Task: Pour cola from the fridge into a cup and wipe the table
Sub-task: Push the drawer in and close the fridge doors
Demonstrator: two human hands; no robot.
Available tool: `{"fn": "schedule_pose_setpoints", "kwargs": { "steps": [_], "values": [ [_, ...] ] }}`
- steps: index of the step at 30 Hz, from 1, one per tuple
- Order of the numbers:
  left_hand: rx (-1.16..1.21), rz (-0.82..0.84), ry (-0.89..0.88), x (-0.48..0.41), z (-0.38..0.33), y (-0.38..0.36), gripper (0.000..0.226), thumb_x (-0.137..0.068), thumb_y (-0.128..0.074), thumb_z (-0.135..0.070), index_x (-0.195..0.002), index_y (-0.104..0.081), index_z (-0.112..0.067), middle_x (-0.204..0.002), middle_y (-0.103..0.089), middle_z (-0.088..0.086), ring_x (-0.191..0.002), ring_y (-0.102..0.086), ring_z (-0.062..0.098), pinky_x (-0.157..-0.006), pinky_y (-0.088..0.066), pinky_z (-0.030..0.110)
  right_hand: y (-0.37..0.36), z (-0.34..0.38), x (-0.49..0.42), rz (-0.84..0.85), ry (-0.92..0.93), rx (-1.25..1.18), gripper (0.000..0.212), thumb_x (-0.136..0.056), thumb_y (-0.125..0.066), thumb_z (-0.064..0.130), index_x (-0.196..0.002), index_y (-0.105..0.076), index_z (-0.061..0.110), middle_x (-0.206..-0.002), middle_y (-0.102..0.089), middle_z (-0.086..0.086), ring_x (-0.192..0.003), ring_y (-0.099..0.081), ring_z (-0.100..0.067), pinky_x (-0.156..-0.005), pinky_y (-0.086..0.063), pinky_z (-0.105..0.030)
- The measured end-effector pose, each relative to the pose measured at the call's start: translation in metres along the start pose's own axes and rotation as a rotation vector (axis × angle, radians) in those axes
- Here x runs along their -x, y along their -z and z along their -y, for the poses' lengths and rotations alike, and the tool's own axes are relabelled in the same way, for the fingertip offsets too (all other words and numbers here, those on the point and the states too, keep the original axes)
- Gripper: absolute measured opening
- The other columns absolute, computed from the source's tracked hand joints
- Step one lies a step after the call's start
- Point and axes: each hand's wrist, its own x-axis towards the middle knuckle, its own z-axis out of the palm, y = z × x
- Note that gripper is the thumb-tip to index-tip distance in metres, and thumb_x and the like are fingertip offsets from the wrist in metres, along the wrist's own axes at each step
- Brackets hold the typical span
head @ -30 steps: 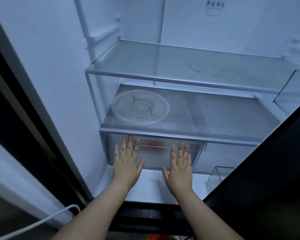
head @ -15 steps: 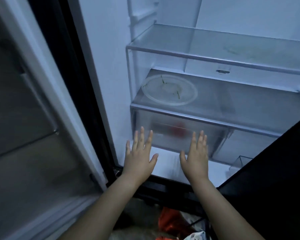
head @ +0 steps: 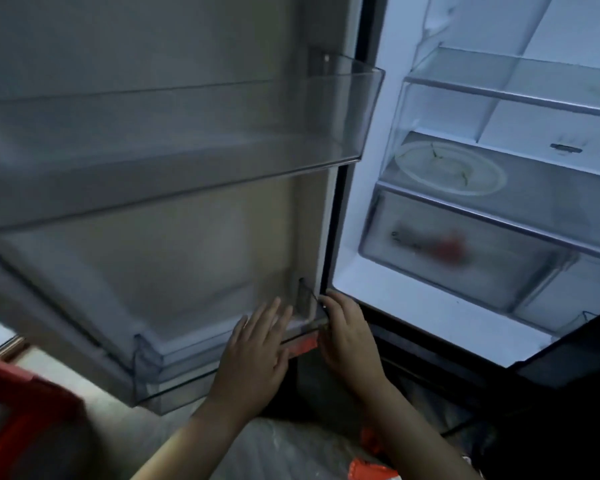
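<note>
The fridge [head: 361, 237] stands open, w/ its left door [head: 153, 220] swung wide toward the camera. Both hands are low, at the bottom door bin [head: 160, 368], near the hinge side. The left hand [head: 253, 355] is flat, fingers [head: 274, 317] spread apart, palm toward the bin's clear front wall; it grips nothing. The right hand [head: 347, 337] is just beside it, at the bin's right end, fingers curled a bit on the corner; whether it really clamps the edge one cannot tell, the picture is blurred there. The two hands are near each other but not touching.

The upper door bin [head: 326, 112] is clear plastic, and no bottle shows in it. Inside the lit compartment a round glass plate [head: 451, 168] lies on the lower shelf [head: 551, 202]. Under that shelf is a frosted drawer [head: 430, 271], and behind its front a red and dark shape [head: 444, 247] shows, prob. the cola, but too blurred to be sure. A red object [head: 21, 410] is at bottom left, outside the fridge.
</note>
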Motion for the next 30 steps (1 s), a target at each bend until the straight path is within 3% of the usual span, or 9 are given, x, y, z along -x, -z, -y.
{"fn": "schedule_pose_setpoints", "kwargs": {
  "steps": [4,8,11,13,17,19,23,27,30],
  "values": [
    [-0.048,0.025,0.092,0.047,0.038,0.018,0.057,-0.084,-0.036,-0.038,-0.138,-0.040,-0.018,-0.139,-0.052,0.006,-0.124,-0.053,0.024,-0.097,-0.044,0.044,-0.028,0.055,0.011,0.008,0.057,0.032,0.041,-0.077,-0.056,0.012,-0.118,-0.055,0.004,-0.120,-0.060,-0.016,-0.114,-0.045,-0.022,-0.097,-0.047,-0.038],
    [-0.039,0.022,0.114,0.105,0.076,0.032,0.058,-0.084,-0.050,-0.034,-0.139,-0.044,-0.015,-0.144,-0.047,0.007,-0.131,-0.046,0.026,-0.102,-0.042,0.045,-0.058,0.115,0.030,0.053,0.067,0.014,0.051,-0.071,-0.075,0.003,-0.119,-0.057,0.006,-0.123,-0.059,-0.014,-0.117,-0.046,-0.020,-0.100,-0.042,-0.035],
    [-0.048,0.014,0.140,0.144,0.098,0.038,0.070,-0.074,-0.072,-0.030,-0.138,-0.047,-0.014,-0.142,-0.048,0.007,-0.131,-0.046,0.026,-0.106,-0.033,0.044,-0.078,0.153,0.049,0.090,0.105,-0.019,0.040,-0.084,-0.055,0.017,-0.123,-0.053,0.010,-0.130,-0.054,-0.012,-0.121,-0.047,-0.023,-0.104,-0.041,-0.038],
    [-0.065,0.038,0.149,0.164,0.109,0.042,0.071,-0.073,-0.073,-0.030,-0.137,-0.048,-0.013,-0.142,-0.049,0.006,-0.130,-0.046,0.027,-0.106,-0.031,0.041,-0.091,0.177,0.061,0.109,0.114,-0.035,0.042,-0.088,-0.042,0.024,-0.126,-0.053,0.011,-0.132,-0.052,-0.011,-0.124,-0.048,-0.026,-0.106,-0.041,-0.039],
    [0.012,0.064,0.132,0.183,0.115,0.042,0.067,-0.096,-0.043,-0.029,-0.152,-0.009,-0.019,-0.158,-0.006,-0.006,-0.147,-0.001,0.018,-0.116,0.004,0.030,-0.104,0.199,0.078,0.131,0.147,0.060,0.045,-0.089,-0.045,0.019,-0.133,-0.050,0.008,-0.137,-0.051,-0.012,-0.132,-0.042,-0.030,-0.111,-0.032,-0.040],
    [0.028,0.085,0.128,0.190,0.114,0.042,0.067,-0.099,-0.037,-0.030,-0.152,0.002,-0.022,-0.159,0.004,-0.007,-0.146,0.010,0.014,-0.114,0.009,0.029,-0.105,0.199,0.080,0.156,0.145,0.102,0.054,-0.084,-0.057,0.010,-0.137,-0.047,0.009,-0.139,-0.050,-0.012,-0.133,-0.041,-0.032,-0.109,-0.037,-0.043],
    [0.056,0.087,0.109,0.198,0.115,0.044,0.070,-0.097,-0.041,-0.030,-0.152,0.003,-0.023,-0.159,0.005,-0.006,-0.144,0.015,0.012,-0.117,0.007,0.031,-0.098,0.201,0.080,0.170,0.127,0.119,0.051,-0.085,-0.057,0.009,-0.135,-0.047,0.013,-0.136,-0.051,-0.010,-0.132,-0.041,-0.030,-0.110,-0.035,-0.040],
    [0.078,-0.114,0.048,0.204,0.125,0.054,0.071,-0.086,-0.065,-0.022,-0.147,-0.030,-0.017,-0.156,-0.024,0.004,-0.144,-0.008,0.019,-0.114,-0.025,0.047,-0.089,0.204,0.089,0.156,0.114,0.158,0.045,-0.083,-0.060,0.010,-0.128,-0.052,0.013,-0.130,-0.054,-0.008,-0.129,-0.043,-0.026,-0.110,-0.037,-0.039],
    [0.080,-0.233,-0.020,0.207,0.133,0.061,0.077,-0.080,-0.072,-0.020,-0.146,-0.030,-0.016,-0.156,-0.021,0.006,-0.145,-0.012,0.022,-0.116,-0.016,0.042,-0.078,0.198,0.105,0.111,0.085,0.114,0.045,-0.083,-0.064,0.012,-0.126,-0.054,0.013,-0.131,-0.053,-0.007,-0.131,-0.041,-0.023,-0.111,-0.035,-0.035]
  ]
}}
